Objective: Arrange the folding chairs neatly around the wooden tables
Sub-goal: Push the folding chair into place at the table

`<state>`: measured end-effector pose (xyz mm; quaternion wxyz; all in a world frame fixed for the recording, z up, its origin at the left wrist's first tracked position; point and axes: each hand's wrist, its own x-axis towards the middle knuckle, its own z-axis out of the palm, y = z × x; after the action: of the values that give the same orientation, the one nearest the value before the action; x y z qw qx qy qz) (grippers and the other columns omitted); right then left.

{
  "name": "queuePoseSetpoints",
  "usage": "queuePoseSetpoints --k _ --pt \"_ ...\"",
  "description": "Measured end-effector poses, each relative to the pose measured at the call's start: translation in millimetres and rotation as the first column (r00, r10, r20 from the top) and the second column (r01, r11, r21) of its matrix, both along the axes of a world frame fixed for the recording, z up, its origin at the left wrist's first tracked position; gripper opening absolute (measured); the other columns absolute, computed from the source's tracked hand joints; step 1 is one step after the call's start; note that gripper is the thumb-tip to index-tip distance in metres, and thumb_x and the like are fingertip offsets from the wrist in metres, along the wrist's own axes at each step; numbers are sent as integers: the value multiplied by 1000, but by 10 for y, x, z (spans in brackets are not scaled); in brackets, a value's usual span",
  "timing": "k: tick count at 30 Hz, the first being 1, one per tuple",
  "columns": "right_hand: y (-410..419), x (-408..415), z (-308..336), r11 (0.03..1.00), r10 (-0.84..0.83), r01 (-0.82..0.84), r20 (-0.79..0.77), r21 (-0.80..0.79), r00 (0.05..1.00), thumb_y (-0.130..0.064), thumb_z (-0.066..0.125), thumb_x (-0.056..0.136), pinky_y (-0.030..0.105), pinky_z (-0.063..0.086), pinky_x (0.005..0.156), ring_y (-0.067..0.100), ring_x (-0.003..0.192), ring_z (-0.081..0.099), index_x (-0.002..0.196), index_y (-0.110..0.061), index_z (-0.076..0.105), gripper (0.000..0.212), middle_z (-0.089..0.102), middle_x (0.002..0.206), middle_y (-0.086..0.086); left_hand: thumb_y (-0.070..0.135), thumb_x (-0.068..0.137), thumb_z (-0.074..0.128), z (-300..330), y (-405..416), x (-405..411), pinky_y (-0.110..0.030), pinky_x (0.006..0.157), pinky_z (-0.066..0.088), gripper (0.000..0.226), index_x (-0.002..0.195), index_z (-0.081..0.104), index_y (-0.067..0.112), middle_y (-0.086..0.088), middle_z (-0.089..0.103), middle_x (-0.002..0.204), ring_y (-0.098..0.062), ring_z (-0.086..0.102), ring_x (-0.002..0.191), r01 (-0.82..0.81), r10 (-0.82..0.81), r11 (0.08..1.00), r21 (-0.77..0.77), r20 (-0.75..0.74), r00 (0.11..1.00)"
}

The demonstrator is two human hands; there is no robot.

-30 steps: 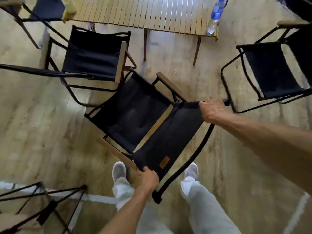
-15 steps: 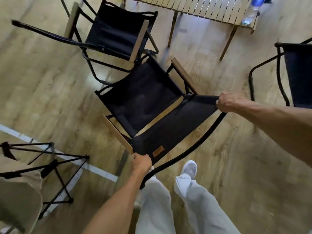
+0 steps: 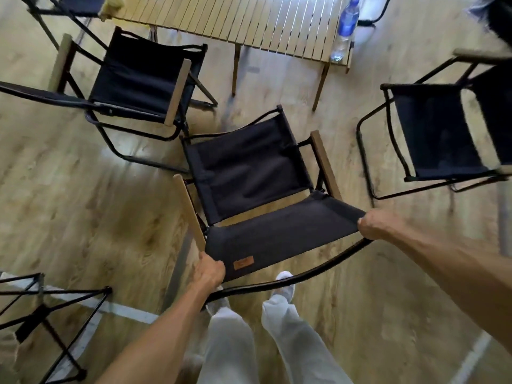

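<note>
- Your left hand (image 3: pixel 209 273) and right hand (image 3: pixel 372 224) each gripped an opposite top corner of the black folding chair's backrest (image 3: pixel 279 236).
- That chair (image 3: pixel 249 167) stood before your feet, facing the slatted wooden table (image 3: pixel 249 23), between two other black chairs (image 3: pixel 138 79) (image 3: pixel 437 134).
- A water bottle (image 3: pixel 345 29) stood near the table's right end.

Held chair (image 3: pixel 249 173) turned from a diagonal to nearly square toward the table (image 3: pixel 249 20) at 12 o'clock, right hand (image 3: pixel 374 224) now further toward 3 o'clock, left hand (image 3: pixel 209 271) shifted toward 6 o'clock.
</note>
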<state>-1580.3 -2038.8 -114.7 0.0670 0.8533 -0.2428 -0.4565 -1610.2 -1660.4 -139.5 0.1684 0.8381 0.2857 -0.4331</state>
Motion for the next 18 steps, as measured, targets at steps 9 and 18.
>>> queuePoseSetpoints --k 9,18 --pt "208 -264 -17 734 -568 559 -104 384 817 -22 43 104 37 38 103 35 129 49 137 5 48 43 52 137 21 35 94 53 60 135 998 -42 98 45 57 140 40 3 -21 51 138 -38 53 122 270 -280 955 120 72 957" --pt "237 -506 -755 521 -835 778 18 351 551 -25 47 102 31 43 63 30 84 55 119 11 58 42 63 109 24 42 98 44 -276 312 1229 -36 84 50 46 121 62 6 -17 64 120 -33 63 105 444 -462 857 261 11 887"
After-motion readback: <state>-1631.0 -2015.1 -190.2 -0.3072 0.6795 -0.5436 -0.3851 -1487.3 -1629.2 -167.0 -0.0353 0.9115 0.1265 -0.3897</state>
